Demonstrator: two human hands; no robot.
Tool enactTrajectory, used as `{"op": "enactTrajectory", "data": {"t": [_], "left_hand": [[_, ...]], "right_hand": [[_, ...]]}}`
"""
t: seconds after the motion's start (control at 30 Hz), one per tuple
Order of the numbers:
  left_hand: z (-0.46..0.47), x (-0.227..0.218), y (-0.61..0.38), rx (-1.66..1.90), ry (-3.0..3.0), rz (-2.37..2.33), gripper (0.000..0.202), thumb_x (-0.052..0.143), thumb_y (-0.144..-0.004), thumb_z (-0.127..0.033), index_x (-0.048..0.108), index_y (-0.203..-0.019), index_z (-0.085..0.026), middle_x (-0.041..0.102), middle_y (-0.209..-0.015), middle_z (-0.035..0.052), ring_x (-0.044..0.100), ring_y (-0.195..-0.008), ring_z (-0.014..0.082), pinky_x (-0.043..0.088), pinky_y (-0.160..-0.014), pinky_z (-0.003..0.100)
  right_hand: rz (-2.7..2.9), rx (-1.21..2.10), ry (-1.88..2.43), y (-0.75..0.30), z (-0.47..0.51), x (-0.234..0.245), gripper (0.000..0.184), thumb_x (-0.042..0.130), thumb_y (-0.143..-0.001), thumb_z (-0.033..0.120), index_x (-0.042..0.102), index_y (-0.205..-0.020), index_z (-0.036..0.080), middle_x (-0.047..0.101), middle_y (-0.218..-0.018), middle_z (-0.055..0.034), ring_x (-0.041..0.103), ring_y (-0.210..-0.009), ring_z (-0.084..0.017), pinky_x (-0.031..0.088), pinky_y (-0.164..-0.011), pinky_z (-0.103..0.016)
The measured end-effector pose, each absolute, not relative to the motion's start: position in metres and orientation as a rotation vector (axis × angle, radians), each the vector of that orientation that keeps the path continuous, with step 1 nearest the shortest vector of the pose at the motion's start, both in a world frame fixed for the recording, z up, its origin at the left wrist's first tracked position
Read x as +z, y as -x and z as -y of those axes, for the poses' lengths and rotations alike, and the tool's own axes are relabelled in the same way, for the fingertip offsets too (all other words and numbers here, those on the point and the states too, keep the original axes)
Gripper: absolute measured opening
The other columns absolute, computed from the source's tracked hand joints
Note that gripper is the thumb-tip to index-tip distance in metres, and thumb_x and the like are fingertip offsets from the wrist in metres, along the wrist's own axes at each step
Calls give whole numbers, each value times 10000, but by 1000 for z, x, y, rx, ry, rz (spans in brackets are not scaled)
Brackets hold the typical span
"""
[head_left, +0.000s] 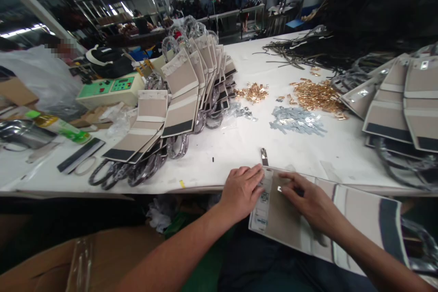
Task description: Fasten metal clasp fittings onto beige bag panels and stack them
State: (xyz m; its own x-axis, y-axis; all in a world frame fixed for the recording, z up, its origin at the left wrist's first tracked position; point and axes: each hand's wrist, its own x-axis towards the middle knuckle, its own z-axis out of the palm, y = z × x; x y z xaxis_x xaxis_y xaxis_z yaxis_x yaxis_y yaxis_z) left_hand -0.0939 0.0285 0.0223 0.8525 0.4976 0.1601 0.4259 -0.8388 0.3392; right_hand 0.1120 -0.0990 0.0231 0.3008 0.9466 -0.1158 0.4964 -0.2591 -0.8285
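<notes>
A beige bag panel (284, 219) with a dark end band lies over the table's front edge and my lap. My left hand (241, 191) holds its left end, fingertips on the upper corner and thumb on the printed strip. Over the panel, my right hand (308, 198) is pinched round a small shiny metal plate (279, 188), close to the panel's surface. Just beyond the panel's top edge lies a narrow metal clasp piece (264, 156). Farther back are a pile of flat grey metal plates (296, 121) and a heap of gold-coloured fittings (318, 95).
Stacked beige panels with plastic-wrapped handles stand at left (181, 93) and right (422, 100). A green-faced machine (109, 89), a bottle (63, 127) and a dark bar (81, 155) are on the left. Dark straps (290, 54) lie at the back. A cardboard box (112, 260) sits below.
</notes>
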Motion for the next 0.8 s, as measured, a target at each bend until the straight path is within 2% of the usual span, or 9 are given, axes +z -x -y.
{"op": "enactTrajectory", "data": {"t": [0.1, 0.17, 0.23, 0.33, 0.4, 0.63, 0.8], "left_hand": [[-28, 22, 93, 381, -2666, -728, 478, 677, -1015, -334, 600, -1477, -240, 582, -1584, 38, 594, -1290, 282, 505, -1022, 510], [-28, 23, 93, 390, -2639, -740, 483, 696, -999, -323, 612, -1469, -247, 600, -1566, 36, 596, -1289, 287, 506, -1017, 512], [-28, 23, 93, 392, -2624, -749, 486, 703, -993, -324, 617, -1467, -259, 609, -1555, 36, 599, -1287, 290, 507, -1017, 510], [-28, 23, 92, 395, -2620, -758, 503, 712, -988, -337, 610, -1475, -261, 609, -1557, 29, 597, -1288, 293, 506, -1024, 512], [-28, 22, 92, 397, -2622, -761, 511, 718, -984, -339, 609, -1477, -256, 611, -1556, 25, 594, -1289, 293, 508, -1026, 515], [-28, 25, 92, 414, -2615, -760, 489, 716, -980, -328, 629, -1453, -239, 628, -1537, 28, 603, -1271, 285, 515, -1020, 514], [-28, 26, 88, 503, -2579, -791, 433, 699, -996, -329, 654, -1423, -272, 680, -1469, 23, 635, -1208, 260, 520, -982, 474]], "right_hand": [[1148, 959, 1865, -116, 83, 40, 439, 628, -911, 585, 770, -1076, 204, 724, -752, -21, 631, -582, -191, 465, -539, -294], [1128, 971, 1898, -113, 72, 45, 414, 649, -880, 589, 791, -978, 212, 717, -704, -19, 623, -569, -197, 456, -553, -305], [1143, 953, 1922, -109, 64, 45, 372, 654, -883, 556, 805, -960, 225, 739, -721, -20, 669, -641, -220, 486, -625, -317], [1191, 903, 1922, -104, 57, 41, 296, 659, -901, 486, 815, -979, 247, 802, -888, -20, 730, -837, -249, 516, -785, -329], [1203, 880, 1932, -101, 55, 39, 274, 654, -909, 467, 819, -970, 258, 811, -936, -11, 736, -878, -249, 511, -830, -332], [1249, 856, 1973, -99, 48, 43, 243, 652, -907, 441, 820, -898, 267, 797, -830, -7, 741, -801, -251, 508, -761, -341], [1312, 818, 1994, -102, 46, 41, 248, 647, -893, 466, 783, -876, 260, 765, -754, -4, 702, -705, -240, 481, -686, -343]]}}
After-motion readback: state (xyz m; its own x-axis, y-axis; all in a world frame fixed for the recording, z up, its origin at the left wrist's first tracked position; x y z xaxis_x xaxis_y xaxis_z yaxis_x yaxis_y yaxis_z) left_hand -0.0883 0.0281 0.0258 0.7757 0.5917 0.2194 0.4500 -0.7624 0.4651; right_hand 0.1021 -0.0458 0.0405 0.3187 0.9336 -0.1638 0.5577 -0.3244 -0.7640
